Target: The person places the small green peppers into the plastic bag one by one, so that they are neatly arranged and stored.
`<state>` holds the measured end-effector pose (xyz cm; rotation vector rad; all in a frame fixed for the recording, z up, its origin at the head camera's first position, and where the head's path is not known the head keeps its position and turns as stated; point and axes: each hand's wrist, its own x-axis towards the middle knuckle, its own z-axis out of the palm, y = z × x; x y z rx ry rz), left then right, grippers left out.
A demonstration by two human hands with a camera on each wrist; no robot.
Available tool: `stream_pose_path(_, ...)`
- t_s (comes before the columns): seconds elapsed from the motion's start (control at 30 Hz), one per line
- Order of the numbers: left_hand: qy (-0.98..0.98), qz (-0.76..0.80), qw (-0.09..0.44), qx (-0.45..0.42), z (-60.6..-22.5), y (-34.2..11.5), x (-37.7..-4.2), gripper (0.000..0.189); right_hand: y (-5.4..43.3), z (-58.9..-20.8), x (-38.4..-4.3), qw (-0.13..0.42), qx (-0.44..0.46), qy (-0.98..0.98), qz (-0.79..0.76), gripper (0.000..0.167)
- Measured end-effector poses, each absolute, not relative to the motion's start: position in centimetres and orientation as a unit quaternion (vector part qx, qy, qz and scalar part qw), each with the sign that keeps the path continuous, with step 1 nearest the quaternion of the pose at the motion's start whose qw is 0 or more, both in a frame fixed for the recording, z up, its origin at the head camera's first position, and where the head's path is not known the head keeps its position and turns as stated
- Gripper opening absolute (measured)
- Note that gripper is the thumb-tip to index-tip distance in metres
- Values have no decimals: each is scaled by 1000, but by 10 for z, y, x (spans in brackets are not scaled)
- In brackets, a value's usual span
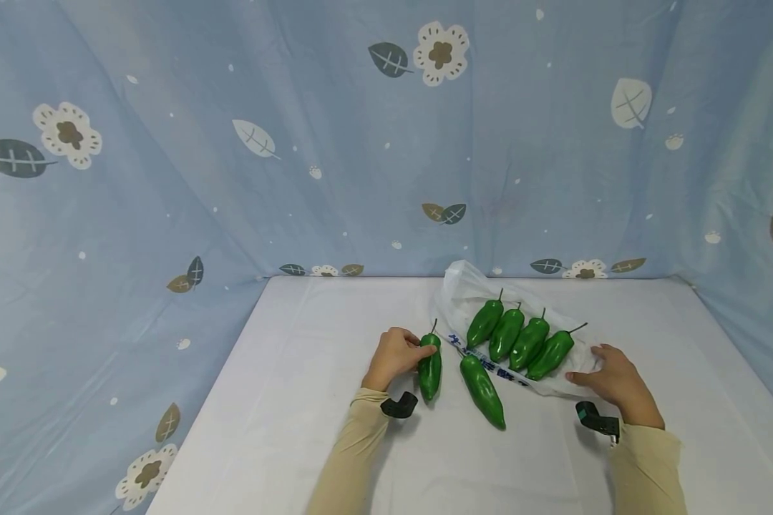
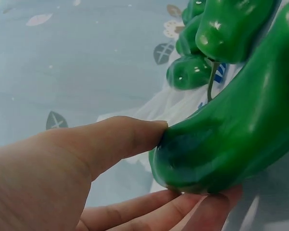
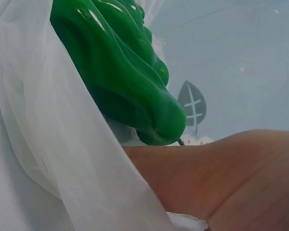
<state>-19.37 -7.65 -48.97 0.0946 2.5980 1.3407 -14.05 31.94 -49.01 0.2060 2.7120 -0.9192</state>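
Peppers (image 1: 530, 343) between the hands (image 1: 394, 357) (image 1: 620, 383); left pinches one (image 1: 430, 377)

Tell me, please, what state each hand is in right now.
Left hand: closed, holding a green pepper.
Right hand: at the edge of the plastic bag; whether it grips the bag cannot be told.

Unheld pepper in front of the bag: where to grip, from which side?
Probably pinch the unheld pepper across its thick middle, from above and the person's side. It lies lengthwise, stem end by the bag, narrowing tip toward the person; its near flanks look unobstructed.
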Motion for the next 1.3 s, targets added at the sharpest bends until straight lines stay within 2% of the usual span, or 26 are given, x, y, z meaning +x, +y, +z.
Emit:
stream_pose_path(0.5, 875, 474, 92, 26, -487, -81, -197, 40, 318, -490, -141, 138, 80, 933, -324, 96)
stream_pose_path(0.93, 889, 455, 36, 36, -472, -88, -205, 38, 318, -490, -139, 136, 79, 933, -324, 97)
stream_pose_path(1.3, 883, 465, 16, 53, -457, -87, -213, 35, 318, -489, -139, 132, 75, 934, -324, 97)
